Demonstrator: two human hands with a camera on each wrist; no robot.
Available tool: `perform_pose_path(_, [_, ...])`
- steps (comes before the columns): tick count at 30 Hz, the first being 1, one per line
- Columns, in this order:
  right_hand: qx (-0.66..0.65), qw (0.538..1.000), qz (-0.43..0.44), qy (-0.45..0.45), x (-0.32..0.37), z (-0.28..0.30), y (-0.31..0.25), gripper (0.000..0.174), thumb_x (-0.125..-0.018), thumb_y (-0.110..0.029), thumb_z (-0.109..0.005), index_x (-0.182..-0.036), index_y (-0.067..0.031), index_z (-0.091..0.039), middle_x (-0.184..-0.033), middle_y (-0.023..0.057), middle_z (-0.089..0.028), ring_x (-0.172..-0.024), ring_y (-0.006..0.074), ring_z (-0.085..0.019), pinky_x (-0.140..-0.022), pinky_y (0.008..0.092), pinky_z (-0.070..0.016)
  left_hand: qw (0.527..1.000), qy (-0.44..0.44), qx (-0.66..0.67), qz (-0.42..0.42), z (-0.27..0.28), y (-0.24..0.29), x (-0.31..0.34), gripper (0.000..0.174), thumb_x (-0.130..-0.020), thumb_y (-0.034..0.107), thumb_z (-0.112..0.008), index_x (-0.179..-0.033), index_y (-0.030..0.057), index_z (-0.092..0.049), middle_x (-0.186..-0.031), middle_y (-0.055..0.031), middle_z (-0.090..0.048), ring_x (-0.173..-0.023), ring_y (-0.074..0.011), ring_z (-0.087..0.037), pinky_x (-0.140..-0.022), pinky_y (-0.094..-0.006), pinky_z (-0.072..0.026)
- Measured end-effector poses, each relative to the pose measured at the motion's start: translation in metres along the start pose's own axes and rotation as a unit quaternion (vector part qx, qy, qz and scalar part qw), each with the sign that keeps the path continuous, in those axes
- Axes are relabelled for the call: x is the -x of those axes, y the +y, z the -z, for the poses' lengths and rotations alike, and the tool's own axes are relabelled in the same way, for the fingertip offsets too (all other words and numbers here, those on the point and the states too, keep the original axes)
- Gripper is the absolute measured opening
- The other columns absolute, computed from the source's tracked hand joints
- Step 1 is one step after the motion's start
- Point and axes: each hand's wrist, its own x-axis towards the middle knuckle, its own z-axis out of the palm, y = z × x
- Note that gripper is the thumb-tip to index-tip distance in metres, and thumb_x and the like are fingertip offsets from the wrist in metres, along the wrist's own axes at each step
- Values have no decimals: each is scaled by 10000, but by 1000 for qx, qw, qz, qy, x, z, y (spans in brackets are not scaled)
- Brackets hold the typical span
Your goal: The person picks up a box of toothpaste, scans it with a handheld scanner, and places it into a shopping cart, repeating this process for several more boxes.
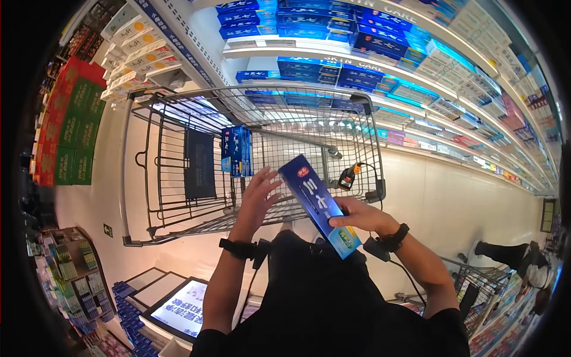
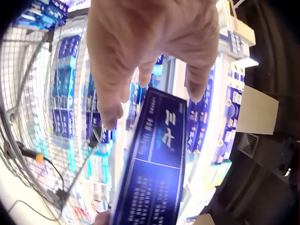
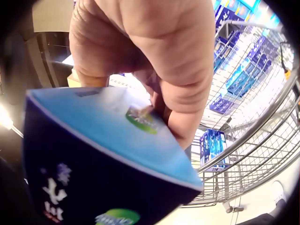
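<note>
My right hand [image 1: 364,215] grips a long blue toothpaste box [image 1: 309,193] near its light-blue lower end, thumb across the printed front. The box is held tilted in front of my body, overlapping the near side of the shopping cart [image 1: 140,243] in the head view. My left hand [image 1: 257,195] is beside the box's upper end, its fingers spread. In the left wrist view those fingers [image 2: 111,115] hang apart on either side of the dark blue end. Several similar blue boxes [image 1: 240,152] stand together in the cart.
Lit shelves [image 1: 297,52] of blue boxes rise behind the cart. A black-and-orange device [image 1: 347,178] with a cable is at the cart's right end. A lit display panel [image 1: 178,306] lies at the lower left. Another person [image 1: 529,262] is at the far right, near a second cart.
</note>
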Motion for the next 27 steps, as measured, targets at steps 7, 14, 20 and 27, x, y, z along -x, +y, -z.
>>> perform_pose_path(7, [-133,976,-109,132,-214,30,40,547,-860,-342,-713,-1194,51,-530,-1003,68,-633,-854,130,-609,-711,286,-509,763,-178,-609,-125,65,1,17,535,-754,346,-759,-1130,21,-562,-1032,-167,-620,-947,-358,-600,-834,-426,-490])
perform_pose_path(14, [-221,953,-105,177,-386,26,150,514,-847,-238,-725,-1196,75,-516,-1054,131,-638,-896,199,-622,-773,340,-503,666,-261,-687,-127,85,-18,21,404,-796,97,-569,-1191,17,-538,-958,-108,-566,-874,-277,-578,-772,-373,-486])
perform_pose_path(20, [-164,939,-114,281,-451,19,223,494,-861,-188,-702,-1216,87,-497,-1071,151,-634,-935,228,-618,-809,367,-494,638,-286,-705,-118,86,-15,13,423,-788,97,-560,-1197,-10,-556,-997,-96,-576,-845,-231,-575,-744,-333,-493])
perform_pose_path(27, [-207,924,-111,301,-472,21,222,482,-878,-207,-689,-1222,78,-506,-1063,137,-636,-923,206,-615,-787,347,-503,626,-287,-711,-140,90,-21,12,409,-815,113,-547,-1205,-11,-555,-1006,-90,-590,-836,-199,-578,-741,-321,-486])
